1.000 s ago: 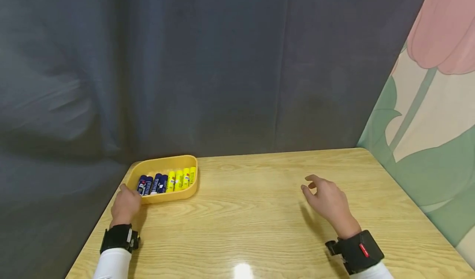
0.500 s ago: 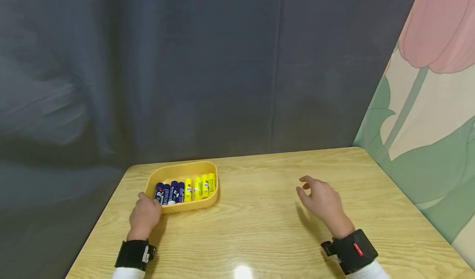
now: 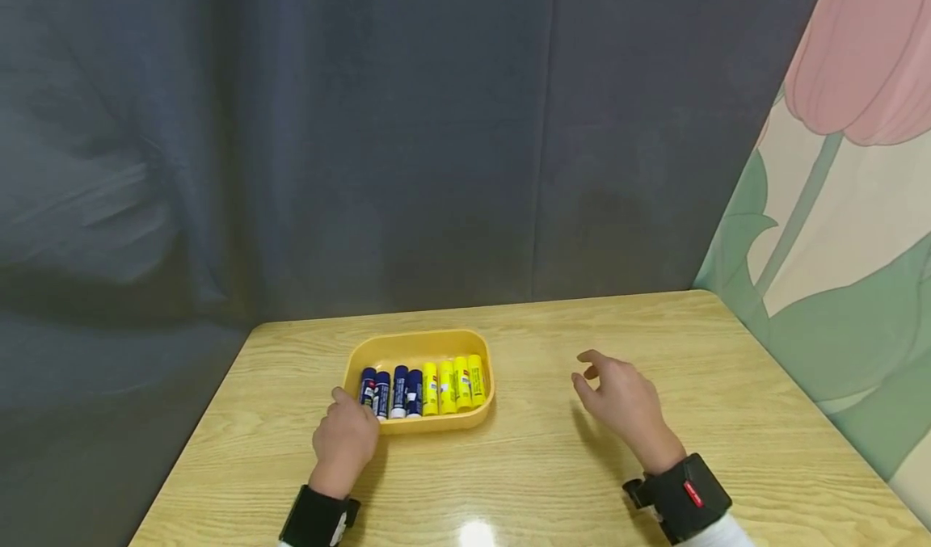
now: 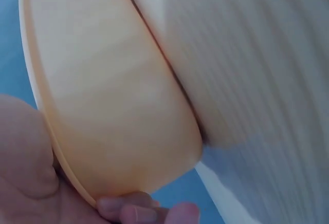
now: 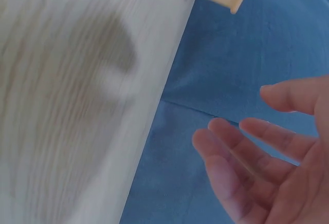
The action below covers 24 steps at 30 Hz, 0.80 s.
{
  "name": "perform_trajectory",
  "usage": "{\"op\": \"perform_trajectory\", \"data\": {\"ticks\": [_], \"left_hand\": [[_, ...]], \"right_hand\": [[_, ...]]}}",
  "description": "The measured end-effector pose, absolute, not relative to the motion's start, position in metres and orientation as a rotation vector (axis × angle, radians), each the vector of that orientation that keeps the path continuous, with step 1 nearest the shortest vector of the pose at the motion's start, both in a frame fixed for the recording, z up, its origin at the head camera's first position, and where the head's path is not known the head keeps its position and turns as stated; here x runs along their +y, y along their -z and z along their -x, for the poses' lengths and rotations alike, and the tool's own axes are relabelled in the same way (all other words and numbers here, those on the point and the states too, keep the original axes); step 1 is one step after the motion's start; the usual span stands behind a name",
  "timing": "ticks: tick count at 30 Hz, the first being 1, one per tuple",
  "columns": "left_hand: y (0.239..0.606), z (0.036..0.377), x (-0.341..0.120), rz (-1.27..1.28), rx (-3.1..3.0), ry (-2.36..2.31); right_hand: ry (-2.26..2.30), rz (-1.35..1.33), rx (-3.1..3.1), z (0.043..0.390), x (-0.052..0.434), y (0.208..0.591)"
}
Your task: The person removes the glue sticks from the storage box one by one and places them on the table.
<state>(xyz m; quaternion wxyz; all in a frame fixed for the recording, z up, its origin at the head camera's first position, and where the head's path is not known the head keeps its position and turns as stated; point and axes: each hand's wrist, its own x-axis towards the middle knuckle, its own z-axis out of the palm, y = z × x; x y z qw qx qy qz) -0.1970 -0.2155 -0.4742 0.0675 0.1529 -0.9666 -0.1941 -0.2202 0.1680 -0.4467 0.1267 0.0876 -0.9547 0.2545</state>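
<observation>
— Which step was in hand at that moment?

— It seemed the positioning of the yellow tray [image 3: 419, 342]. The left hand [image 3: 345, 439] gripped its near left corner, thumb over the rim. The tray stood on the wooden table [image 3: 553, 466], near the middle, with blue glue sticks [image 3: 391, 391] and yellow glue sticks [image 3: 452, 385] lying side by side inside.

— And the right hand [image 3: 625, 404]?

— It hovered above the table, well apart from the tray, fingers relaxed, holding nothing.

— What did the next move call for?

— I think a steady tray, and then a careful pinch on one stick, because they lay tightly together.
</observation>
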Motion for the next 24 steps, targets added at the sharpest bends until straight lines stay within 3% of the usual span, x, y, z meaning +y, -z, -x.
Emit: {"op": "perform_trajectory", "data": {"ticks": [11, 24], "left_hand": [[0.478, 0.184, -0.158, -0.383, -2.929, 0.538], [0.477, 0.167, -0.126, -0.276, -2.934, 0.540]], "right_hand": [[-0.765, -0.199, -2.844, 0.216, 0.157, 0.451], [-0.755, -0.194, -2.906, 0.212, 0.147, 0.455]]}}
